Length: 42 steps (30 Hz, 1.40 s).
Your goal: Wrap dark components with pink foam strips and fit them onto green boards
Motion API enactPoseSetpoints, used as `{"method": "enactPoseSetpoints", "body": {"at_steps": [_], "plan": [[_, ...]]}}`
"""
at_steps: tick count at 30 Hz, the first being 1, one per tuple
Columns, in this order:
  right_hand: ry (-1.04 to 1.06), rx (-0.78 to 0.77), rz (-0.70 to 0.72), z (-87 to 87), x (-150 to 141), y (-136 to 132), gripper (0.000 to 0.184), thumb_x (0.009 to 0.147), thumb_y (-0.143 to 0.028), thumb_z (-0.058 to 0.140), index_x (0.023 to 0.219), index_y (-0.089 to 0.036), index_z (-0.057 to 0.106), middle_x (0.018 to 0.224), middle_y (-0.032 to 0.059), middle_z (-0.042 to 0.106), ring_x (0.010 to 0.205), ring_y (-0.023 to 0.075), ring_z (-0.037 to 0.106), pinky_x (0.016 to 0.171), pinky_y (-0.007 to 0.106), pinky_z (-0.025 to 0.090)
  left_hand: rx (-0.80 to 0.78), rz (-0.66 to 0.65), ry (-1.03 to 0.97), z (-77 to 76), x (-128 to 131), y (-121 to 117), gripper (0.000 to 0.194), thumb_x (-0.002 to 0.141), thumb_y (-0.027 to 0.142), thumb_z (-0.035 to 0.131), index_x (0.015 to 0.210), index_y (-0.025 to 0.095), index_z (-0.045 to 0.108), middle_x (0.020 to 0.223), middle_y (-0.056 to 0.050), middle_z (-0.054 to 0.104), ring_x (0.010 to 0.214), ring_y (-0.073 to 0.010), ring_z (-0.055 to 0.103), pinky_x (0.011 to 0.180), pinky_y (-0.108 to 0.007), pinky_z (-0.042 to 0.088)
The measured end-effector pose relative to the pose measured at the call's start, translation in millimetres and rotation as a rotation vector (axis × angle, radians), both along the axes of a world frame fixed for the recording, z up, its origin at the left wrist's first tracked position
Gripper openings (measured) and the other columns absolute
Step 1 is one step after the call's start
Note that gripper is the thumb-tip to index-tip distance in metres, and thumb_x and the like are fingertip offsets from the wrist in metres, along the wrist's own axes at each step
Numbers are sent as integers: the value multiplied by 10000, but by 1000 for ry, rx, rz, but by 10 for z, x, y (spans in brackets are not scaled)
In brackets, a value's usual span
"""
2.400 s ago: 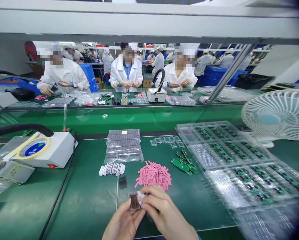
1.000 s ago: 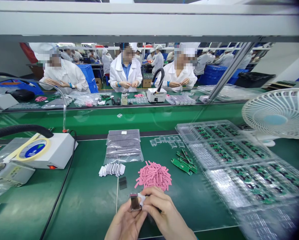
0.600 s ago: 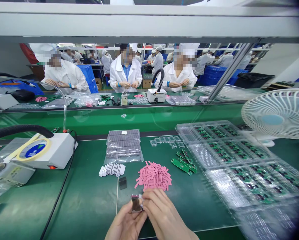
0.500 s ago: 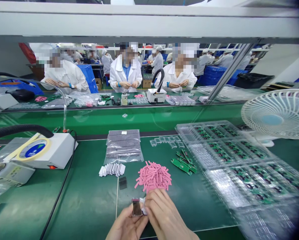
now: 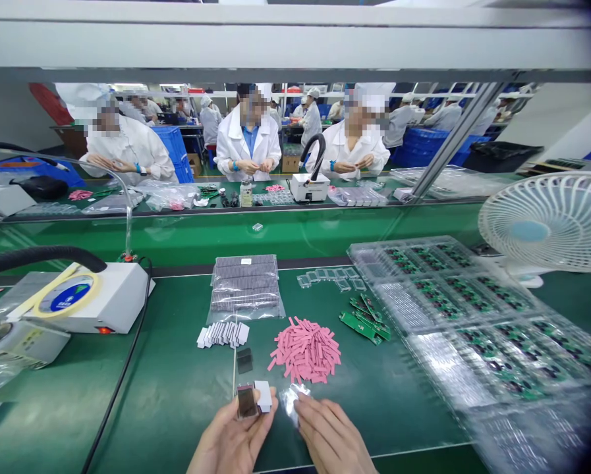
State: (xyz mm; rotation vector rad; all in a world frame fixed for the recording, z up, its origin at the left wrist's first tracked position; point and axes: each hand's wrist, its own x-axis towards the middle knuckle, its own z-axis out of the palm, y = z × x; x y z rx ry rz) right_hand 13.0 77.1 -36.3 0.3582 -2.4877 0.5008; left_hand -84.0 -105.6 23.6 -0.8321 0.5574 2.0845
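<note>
Along the near edge of the green worktop, the person's left hand has a narrow grip on a small dark glass-faced module, with a white block against its right side. The right hand lies just beside it, its fingertips touching a shiny scrap of clear film; whether that grip pinches the film, I cannot tell.

Just ahead of the hands sits a dark square piece, between a row of white strips and a heap of pink strips. Farther on lies a clear bag of dark striped parts. To the right are loose green circuit boards and small clear pieces, beside clear trays of circuit boards. A white benchtop machine with a black hose stands at the left, a black cable running past it, and a white desk fan stands at the right.

Across the line, co-workers in white coats and hair caps sit at a second green worktop, with blue crates behind them.
</note>
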Motion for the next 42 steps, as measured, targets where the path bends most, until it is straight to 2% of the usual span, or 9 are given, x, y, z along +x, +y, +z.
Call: {"method": "enactPoseSetpoints", "body": {"at_steps": [8,14,20,25,28,32,34,39,42], "plan": [[-103,-69,-50,36,21,27,315,955,-70,345,1006,-150,646,1102,69,625,1059,156,557,942,327,389,113,62,-56,-80,-15,136,226,910,113,524,911,-12,712,1169,-256,654,1251,-347,545,991,-380,543],[-144,-51,7,62,108,36,349,945,-40,295,953,-137,629,932,74,596,889,135,503,857,309,359,79,57,-19,29,-20,116,273,931,109,481,878,3,727,1132,-236,675,1230,-315,570,993,-355,540],[-88,20,54,46,191,87,342,951,-84,317,1042,-143,642,1011,75,621,967,151,525,898,333,337,90,62,5,66,-19,121,321,938,106,457,827,28,748,1025,-185,716,1210,-306,587,1012,-355,528],[-20,11,63,7,244,45,305,993,-130,342,880,-124,624,976,57,635,960,134,514,885,312,307,124,65,2,68,-12,118,336,942,107,449,826,30,754,994,-171,720,1187,-298,603,1024,-360,520],[-63,-105,129,115,237,28,355,1021,-158,288,823,-118,580,849,51,596,873,114,482,832,285,305,116,60,8,71,-7,110,338,942,107,446,829,26,754,1012,-183,718,1179,-294,610,1018,-358,523],[-360,-336,31,330,57,30,246,994,-138,370,828,-126,551,785,36,526,793,96,434,768,241,307,106,49,11,76,-4,112,338,942,109,446,834,17,752,1059,-210,707,1171,-299,615,993,-352,536],[-412,-321,-12,358,-91,32,247,993,-135,370,858,-139,577,792,32,524,792,96,439,752,230,299,115,53,9,78,-6,118,344,943,112,441,831,17,752,1057,-211,708,1172,-300,614,996,-354,533],[-297,-91,-200,233,-305,33,282,992,-178,358,1071,-213,626,837,47,537,763,124,427,710,237,266,153,41,-7,45,-16,102,377,958,142,416,877,-10,751,1161,-258,661,1188,-301,604,1004,-347,522],[-333,-157,-264,218,-264,59,245,990,-223,388,1086,-217,613,933,49,561,782,126,456,747,247,319,234,34,-20,-33,-10,83,327,935,156,479,901,-25,749,1170,-266,653,1210,-312,586,1034,-351,493]]}}
